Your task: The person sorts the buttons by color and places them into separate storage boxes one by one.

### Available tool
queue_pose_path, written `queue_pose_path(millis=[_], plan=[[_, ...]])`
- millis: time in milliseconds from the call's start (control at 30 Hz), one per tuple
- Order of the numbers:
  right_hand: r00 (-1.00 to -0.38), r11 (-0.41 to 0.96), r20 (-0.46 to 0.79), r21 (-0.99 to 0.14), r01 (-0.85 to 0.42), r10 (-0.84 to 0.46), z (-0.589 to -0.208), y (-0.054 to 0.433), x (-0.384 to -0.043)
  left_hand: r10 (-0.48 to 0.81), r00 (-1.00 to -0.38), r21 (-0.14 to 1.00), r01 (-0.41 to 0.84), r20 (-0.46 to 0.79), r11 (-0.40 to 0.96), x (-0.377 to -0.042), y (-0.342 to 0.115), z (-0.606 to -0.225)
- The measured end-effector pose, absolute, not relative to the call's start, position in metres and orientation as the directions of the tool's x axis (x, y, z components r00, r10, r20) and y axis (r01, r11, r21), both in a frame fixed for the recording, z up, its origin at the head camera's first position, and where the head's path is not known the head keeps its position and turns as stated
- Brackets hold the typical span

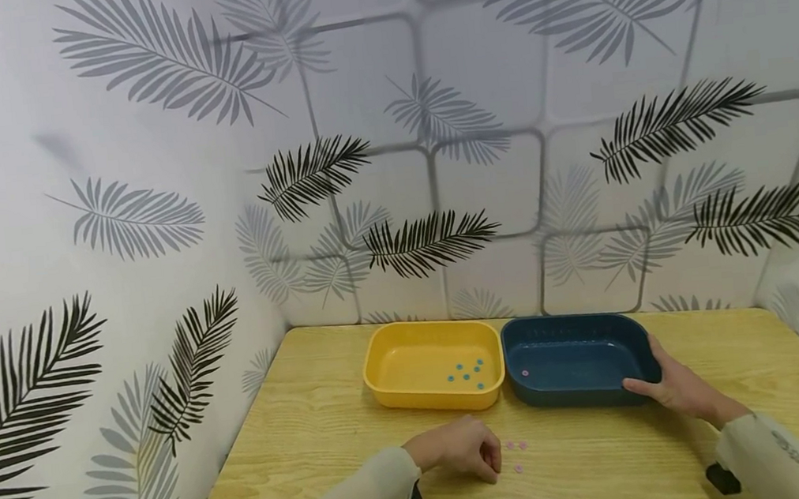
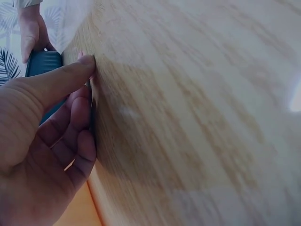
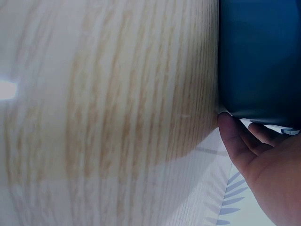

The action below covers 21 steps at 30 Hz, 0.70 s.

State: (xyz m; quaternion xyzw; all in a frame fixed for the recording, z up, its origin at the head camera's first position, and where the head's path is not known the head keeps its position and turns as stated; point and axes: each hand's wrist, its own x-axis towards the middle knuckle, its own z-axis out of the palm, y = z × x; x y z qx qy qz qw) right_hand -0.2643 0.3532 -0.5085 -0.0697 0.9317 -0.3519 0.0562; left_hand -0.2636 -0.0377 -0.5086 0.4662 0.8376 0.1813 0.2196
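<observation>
While the right hand grips the blue tray at its four-o'clock corner, thumb along the near side and fingers round the end, the left hand is low over the desk with its fingers curled and its thumb close to them; whether a piece is pinched between the tips cannot be told. Clock positions follow the wearer's view, twelve pointing to the wall. Three pink pieces lie on the desk just beside the left hand, at its three o'clock. Another pink piece lies inside the blue tray, toward its nine-o'clock end. The yellow tray stands at twelve o'clock from the left hand and nine o'clock from the blue tray; their adjoining ends appear to touch. Six small blue pieces lie on its floor, grouped toward three o'clock. The wall bears grey and black leaf motifs. Pale sleeves cover both forearms.
</observation>
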Motion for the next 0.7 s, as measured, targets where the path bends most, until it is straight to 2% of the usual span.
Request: queue_pose_path(millis=[400, 700], plan=[[-0.983, 0.733, -0.069, -0.675, -0.081, -0.171, -0.5120, 0.3545, -0.2661, 0.847, -0.467, 0.525, 0.670, -0.253, 0.526, -0.2620, -0.0373, -0.5042], [-0.983, 0.730, -0.044, -0.676, -0.103, -0.180, -0.5103, 0.3546, -0.2649, 0.872, -0.441, 0.512, 0.710, -0.210, 0.483, -0.2617, -0.0370, -0.5072]])
